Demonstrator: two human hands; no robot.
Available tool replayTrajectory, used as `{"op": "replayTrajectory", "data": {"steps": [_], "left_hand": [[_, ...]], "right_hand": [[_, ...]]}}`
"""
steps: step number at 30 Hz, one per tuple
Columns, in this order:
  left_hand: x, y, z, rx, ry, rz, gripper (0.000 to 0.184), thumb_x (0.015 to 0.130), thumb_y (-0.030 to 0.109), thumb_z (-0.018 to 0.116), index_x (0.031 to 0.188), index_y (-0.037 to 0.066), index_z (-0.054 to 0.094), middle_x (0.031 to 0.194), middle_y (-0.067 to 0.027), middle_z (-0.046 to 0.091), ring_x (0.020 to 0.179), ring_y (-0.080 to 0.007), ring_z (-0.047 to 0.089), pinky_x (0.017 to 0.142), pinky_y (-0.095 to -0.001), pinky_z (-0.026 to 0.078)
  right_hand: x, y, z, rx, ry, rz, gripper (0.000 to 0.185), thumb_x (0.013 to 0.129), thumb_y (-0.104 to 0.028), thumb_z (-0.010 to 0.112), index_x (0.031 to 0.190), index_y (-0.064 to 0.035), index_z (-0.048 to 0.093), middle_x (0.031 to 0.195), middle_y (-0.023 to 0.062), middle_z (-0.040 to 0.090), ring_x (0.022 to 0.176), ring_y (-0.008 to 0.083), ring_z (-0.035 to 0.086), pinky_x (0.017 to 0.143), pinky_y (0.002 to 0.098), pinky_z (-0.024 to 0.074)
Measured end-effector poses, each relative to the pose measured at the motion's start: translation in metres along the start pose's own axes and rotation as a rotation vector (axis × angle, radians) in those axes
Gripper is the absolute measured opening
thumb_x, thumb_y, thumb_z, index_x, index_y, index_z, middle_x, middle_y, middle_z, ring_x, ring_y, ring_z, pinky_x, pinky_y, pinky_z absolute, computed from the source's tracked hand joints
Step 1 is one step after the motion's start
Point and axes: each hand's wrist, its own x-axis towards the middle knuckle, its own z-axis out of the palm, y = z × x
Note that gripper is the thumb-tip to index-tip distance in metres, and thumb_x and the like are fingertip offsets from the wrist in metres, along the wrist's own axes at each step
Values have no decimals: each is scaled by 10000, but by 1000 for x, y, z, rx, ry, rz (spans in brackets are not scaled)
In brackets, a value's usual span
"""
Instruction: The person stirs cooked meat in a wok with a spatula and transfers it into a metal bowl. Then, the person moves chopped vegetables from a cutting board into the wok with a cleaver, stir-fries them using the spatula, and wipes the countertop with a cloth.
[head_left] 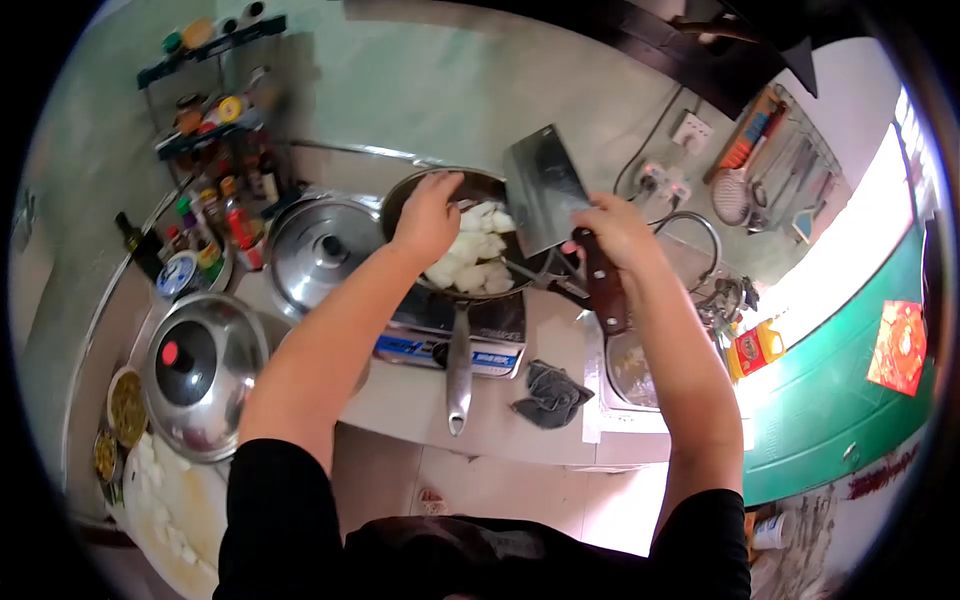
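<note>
The right hand (618, 237) grips the cleaver (548, 192) by its handle, blade slanting up-left at the pan's (484, 187) right side. White chunks (470, 255) lie in the pan, nearer the left hand (430, 220), just right of it; whether that grip holds anything, I cannot tell.

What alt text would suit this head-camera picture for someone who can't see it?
A person's right hand grips a cleaver at the right edge of a frying pan holding white chunks, with the left hand at its left side. A steel lid is left of the pan.
</note>
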Motion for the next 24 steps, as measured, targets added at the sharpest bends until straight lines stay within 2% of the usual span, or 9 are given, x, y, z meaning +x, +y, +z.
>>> {"op": "replayTrajectory", "data": {"steps": [2,5,7,10,14,17,19,21,24], "left_hand": [[-19,27,-51,-161,52,-167,328,740,-19,454,1063,12,502,1057,-194,518,999,-324,484,881,-353,381],[-92,73,-121,-178,179,-21,292,723,-7,478,1007,40,525,969,-158,534,946,-310,501,831,-353,394],[-163,97,-163,-128,114,66,285,693,-6,512,971,51,538,984,-141,523,967,-313,487,844,-381,384],[-283,98,-223,-9,28,-46,314,657,3,546,967,50,553,949,-137,528,933,-298,497,825,-369,396],[-412,56,-324,234,291,-613,206,643,12,529,844,52,552,866,-143,534,828,-305,516,770,-362,414],[-485,1,-422,618,313,-832,218,665,53,537,884,49,536,914,-148,523,872,-312,497,797,-364,395],[-502,-32,-459,766,231,-810,235,674,79,548,905,42,535,926,-151,513,884,-321,487,794,-373,391],[-501,-64,-478,786,217,-756,243,676,89,552,913,36,536,910,-154,512,870,-332,489,774,-376,396],[-495,-110,-489,706,43,-878,378,686,165,587,1048,75,520,1063,-155,474,1019,-307,434,886,-375,355]], "right_hand": [[-12,0,5,108,4,-51,510,749,-84,532,1208,28,343,883,124,543,600,172,585,467,234,449],[-77,-15,42,221,74,-19,514,772,-146,542,1236,-74,332,842,62,527,593,121,538,423,190,402],[-81,6,59,206,-275,-101,469,774,-120,512,1206,-46,344,798,64,515,515,117,480,400,199,385],[-118,19,124,227,-456,-53,447,753,-61,471,1181,-12,353,761,89,529,460,118,448,361,208,364],[-184,25,211,195,-585,57,501,720,-9,482,1206,-29,359,760,79,549,453,112,476,381,212,397],[-236,35,276,20,-712,66,526,738,-21,512,1238,-55,352,769,61,550,499,99,504,435,208,424],[-259,65,310,-161,-812,-30,519,749,-28,516,1240,-64,356,781,94,573,546,149,549,502,260,458],[-283,86,350,-407,-877,-504,488,759,-60,518,1226,-68,374,844,148,582,651,229,585,592,339,478],[-321,91,407,-748,-919,-589,473,767,-65,475,1226,-60,361,880,178,559,740,287,573,642,409,462]]}}
